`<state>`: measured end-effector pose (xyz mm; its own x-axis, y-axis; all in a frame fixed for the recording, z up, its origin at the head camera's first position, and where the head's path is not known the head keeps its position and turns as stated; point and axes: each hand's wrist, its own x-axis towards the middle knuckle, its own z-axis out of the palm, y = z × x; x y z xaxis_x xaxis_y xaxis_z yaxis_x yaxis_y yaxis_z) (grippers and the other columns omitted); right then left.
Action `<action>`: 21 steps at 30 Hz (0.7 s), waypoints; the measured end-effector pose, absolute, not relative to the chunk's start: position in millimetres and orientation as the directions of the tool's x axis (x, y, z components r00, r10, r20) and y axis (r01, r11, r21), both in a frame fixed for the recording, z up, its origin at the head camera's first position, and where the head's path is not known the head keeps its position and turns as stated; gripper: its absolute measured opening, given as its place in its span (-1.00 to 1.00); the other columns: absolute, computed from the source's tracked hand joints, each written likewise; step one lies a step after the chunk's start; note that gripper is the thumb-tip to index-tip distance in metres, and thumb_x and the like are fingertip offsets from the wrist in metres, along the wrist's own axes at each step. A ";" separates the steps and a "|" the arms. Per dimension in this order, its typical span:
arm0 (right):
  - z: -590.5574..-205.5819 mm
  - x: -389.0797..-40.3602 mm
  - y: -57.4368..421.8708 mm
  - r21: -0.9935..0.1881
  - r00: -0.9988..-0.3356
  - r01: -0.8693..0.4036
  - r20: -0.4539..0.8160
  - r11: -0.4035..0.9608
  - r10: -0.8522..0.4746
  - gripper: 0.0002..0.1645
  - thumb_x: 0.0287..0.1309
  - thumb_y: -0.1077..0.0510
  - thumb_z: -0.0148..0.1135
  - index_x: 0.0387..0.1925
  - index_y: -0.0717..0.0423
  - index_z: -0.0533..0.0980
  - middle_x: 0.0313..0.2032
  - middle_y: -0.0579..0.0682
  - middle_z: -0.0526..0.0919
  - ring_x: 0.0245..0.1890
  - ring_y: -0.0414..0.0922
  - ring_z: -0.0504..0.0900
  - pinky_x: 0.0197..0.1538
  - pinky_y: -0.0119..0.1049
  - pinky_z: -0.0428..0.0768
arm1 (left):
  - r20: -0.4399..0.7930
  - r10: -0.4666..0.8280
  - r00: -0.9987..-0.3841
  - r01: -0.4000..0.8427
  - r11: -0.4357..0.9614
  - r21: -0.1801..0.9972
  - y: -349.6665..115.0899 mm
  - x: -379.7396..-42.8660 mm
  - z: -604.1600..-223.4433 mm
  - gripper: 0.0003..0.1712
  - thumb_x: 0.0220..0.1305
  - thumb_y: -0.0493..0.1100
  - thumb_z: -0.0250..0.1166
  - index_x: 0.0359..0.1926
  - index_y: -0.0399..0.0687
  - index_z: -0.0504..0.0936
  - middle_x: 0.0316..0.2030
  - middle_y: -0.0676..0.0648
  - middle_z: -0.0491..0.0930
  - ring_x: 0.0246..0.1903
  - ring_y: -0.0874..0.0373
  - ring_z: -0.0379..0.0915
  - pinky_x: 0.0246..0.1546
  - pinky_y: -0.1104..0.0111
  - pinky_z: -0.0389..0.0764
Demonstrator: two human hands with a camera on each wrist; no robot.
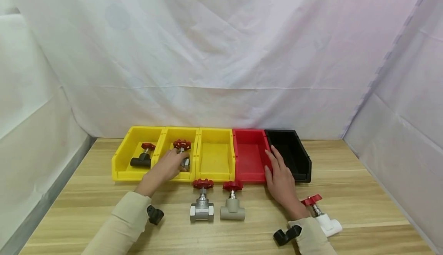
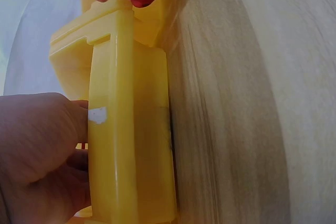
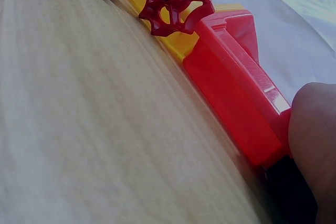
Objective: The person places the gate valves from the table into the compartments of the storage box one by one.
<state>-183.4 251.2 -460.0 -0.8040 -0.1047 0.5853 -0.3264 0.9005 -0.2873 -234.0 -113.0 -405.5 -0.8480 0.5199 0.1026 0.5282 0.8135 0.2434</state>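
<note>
My left hand reaches into the second yellow bin from the left. Its fingers curl round the body of a metal valve with a red handwheel. In the left wrist view, the bin's front wall hides the fingertips of that hand. My right hand rests with fairly straight fingers over the adjoining walls of the red bin and the black bin. Part of it shows at the edge of the right wrist view, beside the red bin's front.
The leftmost yellow bin holds a dark valve with a red handle. A third yellow bin adjoins the red one. In front stand a silver valve and a grey-beige valve. A white valve lies by the right wrist.
</note>
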 end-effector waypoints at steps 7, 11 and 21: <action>-459.8 -183.4 251.1 -0.283 -0.802 -0.326 0.588 0.902 -0.105 -0.31 0.12 0.14 0.10 0.29 -0.06 0.14 0.33 -0.07 0.01 -0.25 -0.03 0.48 -0.34 -0.14 0.44 | 0.118 0.528 -0.841 0.540 0.806 0.242 -112.8 -236.4 -407.0 -0.56 -0.03 -0.36 0.33 -0.04 -0.15 0.54 -0.27 -0.22 0.51 -0.30 -0.08 0.41 -0.26 0.13 0.51; -458.1 -183.8 251.5 -0.274 -0.788 -0.337 0.606 0.901 -0.110 -0.30 0.10 0.17 0.13 0.28 -0.03 0.15 0.32 -0.05 0.03 -0.35 -0.05 0.48 -0.40 -0.18 0.42 | 0.136 0.521 -0.843 0.538 0.800 0.266 -112.0 -237.4 -407.5 -0.61 -0.04 -0.33 0.35 -0.10 -0.16 0.57 -0.31 -0.16 0.52 -0.28 -0.08 0.40 -0.26 0.14 0.50; -461.4 -184.4 252.3 -0.284 -0.803 -0.321 0.587 0.904 -0.101 -0.31 0.13 0.13 0.09 0.30 -0.09 0.13 0.33 -0.09 0.00 -0.36 -0.07 0.47 -0.39 -0.20 0.41 | 0.128 0.505 -0.853 0.519 0.802 0.295 -112.6 -236.4 -409.4 -0.62 -0.05 -0.26 0.37 -0.12 -0.12 0.57 -0.30 -0.09 0.53 -0.28 -0.04 0.39 -0.21 0.12 0.46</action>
<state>-184.4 252.3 -461.4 -0.8032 -0.1006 0.5872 -0.3208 0.9035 -0.2841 -236.4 -112.6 -409.4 -0.8534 0.5053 0.1282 0.5193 0.8023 0.2945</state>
